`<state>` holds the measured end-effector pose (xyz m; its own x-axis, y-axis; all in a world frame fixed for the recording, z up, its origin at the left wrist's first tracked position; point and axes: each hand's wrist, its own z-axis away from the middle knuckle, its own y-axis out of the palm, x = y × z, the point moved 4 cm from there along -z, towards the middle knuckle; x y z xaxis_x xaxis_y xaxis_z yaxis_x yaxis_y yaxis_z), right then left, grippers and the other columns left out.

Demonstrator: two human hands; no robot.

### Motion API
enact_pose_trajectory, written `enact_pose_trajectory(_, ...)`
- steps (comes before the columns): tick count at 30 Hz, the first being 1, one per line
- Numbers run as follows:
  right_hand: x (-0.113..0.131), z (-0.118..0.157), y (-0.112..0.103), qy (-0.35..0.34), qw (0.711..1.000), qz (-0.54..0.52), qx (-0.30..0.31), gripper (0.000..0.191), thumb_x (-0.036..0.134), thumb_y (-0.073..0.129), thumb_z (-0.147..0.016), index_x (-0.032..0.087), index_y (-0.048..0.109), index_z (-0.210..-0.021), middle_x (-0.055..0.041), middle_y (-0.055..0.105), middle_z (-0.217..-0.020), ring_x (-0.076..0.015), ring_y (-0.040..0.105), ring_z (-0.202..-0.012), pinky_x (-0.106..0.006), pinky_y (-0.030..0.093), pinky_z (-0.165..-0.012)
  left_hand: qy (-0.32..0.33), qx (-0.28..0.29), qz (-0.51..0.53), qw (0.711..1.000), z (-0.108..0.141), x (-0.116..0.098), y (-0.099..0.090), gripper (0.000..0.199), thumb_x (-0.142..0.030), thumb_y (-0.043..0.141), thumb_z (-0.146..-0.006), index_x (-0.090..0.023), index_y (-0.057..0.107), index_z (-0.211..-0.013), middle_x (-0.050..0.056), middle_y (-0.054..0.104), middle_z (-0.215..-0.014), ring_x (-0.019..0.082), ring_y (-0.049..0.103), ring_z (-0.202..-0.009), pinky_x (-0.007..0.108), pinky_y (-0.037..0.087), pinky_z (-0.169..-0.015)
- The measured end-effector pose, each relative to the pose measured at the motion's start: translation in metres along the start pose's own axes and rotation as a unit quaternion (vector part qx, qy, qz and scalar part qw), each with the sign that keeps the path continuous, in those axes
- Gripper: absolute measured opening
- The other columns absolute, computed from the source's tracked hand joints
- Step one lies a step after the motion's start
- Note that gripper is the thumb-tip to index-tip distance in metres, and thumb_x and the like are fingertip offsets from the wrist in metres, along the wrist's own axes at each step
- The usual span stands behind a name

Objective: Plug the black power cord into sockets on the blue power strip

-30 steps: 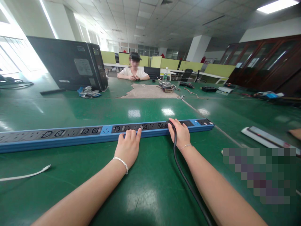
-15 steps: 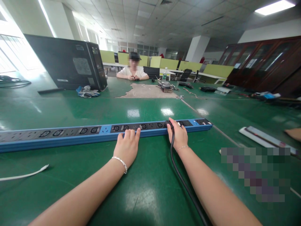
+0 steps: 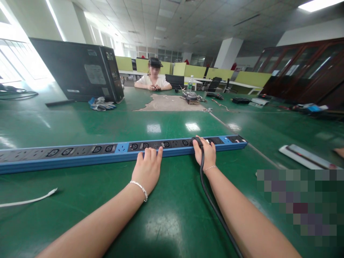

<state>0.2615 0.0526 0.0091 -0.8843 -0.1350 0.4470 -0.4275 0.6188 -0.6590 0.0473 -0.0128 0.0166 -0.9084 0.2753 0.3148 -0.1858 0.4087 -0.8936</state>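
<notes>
A long blue power strip (image 3: pixel 88 164) with black sockets lies across the green table. My left hand (image 3: pixel 147 168) rests its fingers, a little apart, on the strip's near edge. Towards the strip's right end, my right hand (image 3: pixel 206 152) is closed around a black plug (image 3: pixel 196 141), which is against a socket. How deep the plug sits cannot be seen, as my fingers cover part of it. From the plug a thick black cord (image 3: pixel 205 191) runs down beside my right forearm and out at the bottom edge.
A white cable (image 3: pixel 34 201) lies at near left. Farther back are a black computer case (image 3: pixel 72 71), gloves (image 3: pixel 101 104) and a bottle (image 3: pixel 190 84). Across the table sits a person (image 3: pixel 153 79). A long pale bar (image 3: pixel 301 156) lies at right, beside a blurred-out patch.
The view has shifted slightly, moving most things a little to the right in the picture. Both hands keep their places on the strip and plug.
</notes>
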Motion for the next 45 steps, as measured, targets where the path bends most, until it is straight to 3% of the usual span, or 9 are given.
enact_pose_trajectory(6, -0.007, -0.004, -0.01, 0.067, 0.992, -0.094, -0.048, 0.047, 0.049, 0.035, -0.088, 0.019, 0.066, -0.107, -0.0103, 0.068, -0.105, -0.0242, 0.06, -0.101, -0.043, 0.038, -0.097, -0.002, -0.005, 0.026, 1.0, 0.0, 0.001, -0.002, 0.051, -0.014, 0.027, -0.088, -0.011, 0.034, -0.139, 0.021, 0.055, -0.112, 0.028, 0.047, -0.107, 0.046, 0.039, -0.086)
enact_pose_trajectory(11, -0.006, -0.004, -0.013, 0.07, 0.989, -0.116, -0.057, 0.047, 0.051, 0.037, -0.086, 0.019, 0.066, -0.104, -0.0092, 0.069, -0.104, -0.0243, 0.061, -0.099, -0.041, 0.043, -0.092, -0.013, 0.007, 0.021, 1.0, 0.001, -0.002, -0.004, 0.051, -0.012, 0.026, -0.088, -0.011, 0.035, -0.138, 0.023, 0.054, -0.119, 0.029, 0.047, -0.113, 0.045, 0.041, -0.088)
enact_pose_trajectory(15, 0.02, 0.002, -0.012, 0.019, 0.99, -0.138, -0.023, 0.048, 0.05, 0.043, -0.085, 0.019, 0.056, -0.119, -0.009, 0.066, -0.11, -0.0223, 0.061, -0.098, -0.034, 0.047, -0.086, -0.02, 0.031, -0.012, 0.999, 0.003, -0.008, -0.001, 0.052, -0.009, 0.023, -0.088, -0.007, 0.031, -0.139, 0.027, 0.047, -0.13, 0.031, 0.044, -0.122, 0.04, 0.044, -0.085)
enact_pose_trajectory(18, 0.049, 0.009, -0.006, -0.044, 0.981, -0.185, 0.036, 0.04, 0.048, 0.041, -0.087, 0.022, 0.059, -0.113, -0.0056, 0.064, -0.113, -0.0203, 0.06, -0.102, -0.032, 0.045, -0.09, -0.02, 0.041, -0.019, 0.999, 0.005, -0.011, 0.0, 0.051, -0.01, 0.024, -0.088, -0.004, 0.031, -0.139, 0.029, 0.043, -0.133, 0.033, 0.042, -0.125, 0.041, 0.043, -0.089)
enact_pose_trajectory(21, 0.074, 0.016, 0.008, -0.048, 0.971, -0.214, 0.1, 0.036, 0.048, 0.041, -0.088, 0.025, 0.059, -0.109, -0.0025, 0.066, -0.108, -0.0193, 0.061, -0.096, -0.032, 0.046, -0.087, -0.027, 0.039, -0.002, 0.999, 0.005, -0.012, 0.0, 0.051, -0.01, 0.025, -0.088, -0.005, 0.034, -0.137, 0.028, 0.044, -0.134, 0.032, 0.041, -0.126, 0.042, 0.042, -0.091)
enact_pose_trajectory(24, 0.094, 0.017, 0.021, -0.028, 0.968, -0.219, 0.122, 0.032, 0.046, 0.042, -0.088, 0.027, 0.058, -0.108, -0.0009, 0.067, -0.105, -0.0185, 0.062, -0.093, -0.034, 0.045, -0.087, -0.028, 0.04, -0.003, 0.999, 0.005, -0.011, -0.001, 0.05, -0.01, 0.026, -0.087, -0.006, 0.036, -0.136, 0.027, 0.044, -0.134, 0.031, 0.041, -0.127, 0.042, 0.042, -0.092)
enact_pose_trajectory(31, 0.128, 0.015, 0.034, -0.027, 0.983, -0.117, 0.142, 0.026, 0.039, 0.045, -0.089, 0.026, 0.06, -0.106, -0.0015, 0.071, -0.092, -0.0196, 0.063, -0.091, -0.038, 0.041, -0.091, -0.022, 0.071, 0.014, 0.997, 0.004, -0.012, -0.003, 0.048, -0.01, 0.03, -0.087, 0.002, 0.04, -0.132, 0.032, 0.04, -0.135, 0.036, 0.036, -0.128, 0.043, 0.043, -0.094)
enact_pose_trajectory(39, 0.142, 0.018, 0.036, -0.084, 0.984, 0.006, 0.157, 0.033, 0.038, 0.038, -0.092, 0.025, 0.055, -0.117, -0.0032, 0.071, -0.093, -0.0167, 0.063, -0.089, -0.035, 0.031, -0.098, -0.033, 0.092, 0.007, 0.995, 0.002, -0.012, -0.005, 0.053, -0.012, 0.034, -0.086, 0.004, 0.031, -0.136, 0.031, 0.035, -0.139, 0.038, 0.032, -0.13, 0.041, 0.044, -0.094)
enact_pose_trajectory(45, 0.15, 0.016, 0.036, -0.125, 0.977, 0.068, 0.159, 0.033, 0.038, 0.034, -0.093, 0.024, 0.054, -0.115, -0.0039, 0.07, -0.093, -0.0174, 0.063, -0.089, -0.038, 0.025, -0.101, -0.047, 0.1, 0.035, 0.993, 0.003, -0.013, -0.001, 0.054, -0.011, 0.035, -0.085, 0.002, 0.031, -0.137, 0.029, 0.032, -0.142, 0.038, 0.028, -0.132, 0.042, 0.043, -0.096)
